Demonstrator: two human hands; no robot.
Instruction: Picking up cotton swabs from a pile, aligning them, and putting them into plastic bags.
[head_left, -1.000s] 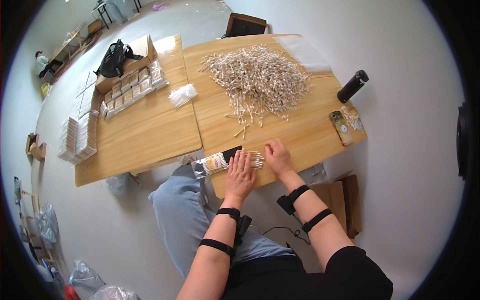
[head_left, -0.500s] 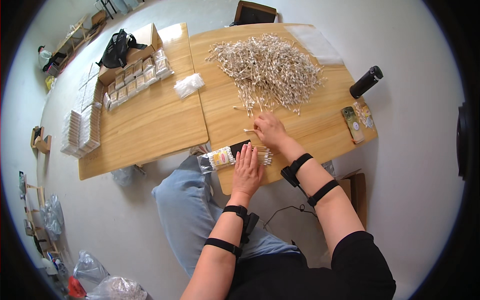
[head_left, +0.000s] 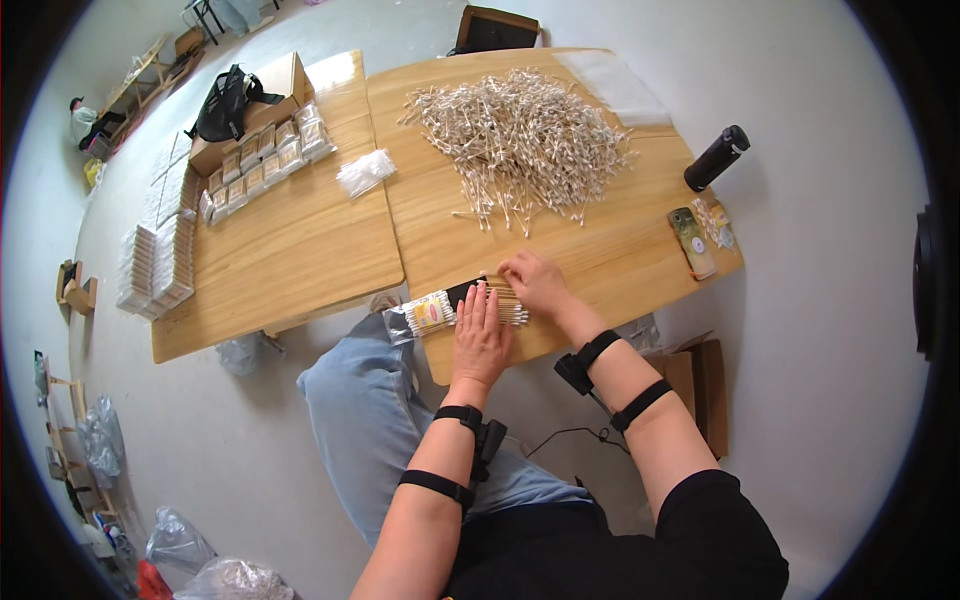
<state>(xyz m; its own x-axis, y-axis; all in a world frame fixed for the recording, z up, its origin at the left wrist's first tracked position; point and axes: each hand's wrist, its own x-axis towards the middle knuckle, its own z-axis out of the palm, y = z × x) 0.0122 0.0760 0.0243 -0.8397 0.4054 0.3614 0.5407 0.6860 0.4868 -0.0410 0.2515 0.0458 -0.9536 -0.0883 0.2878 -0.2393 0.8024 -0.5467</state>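
Nearer to the loose swabs [head_left: 517, 313] than half a second ago, the right hand [head_left: 538, 286] has curled fingers; whether they pinch anything cannot be told. Those swabs lie crosswise near the table's [head_left: 440, 240] front edge, tips rightward, touched by the flat, ungripping left hand [head_left: 481, 338]. Leftward lie black card [head_left: 462, 293] and clear packet [head_left: 430, 313]; beyond, the swab pile [head_left: 530, 140].
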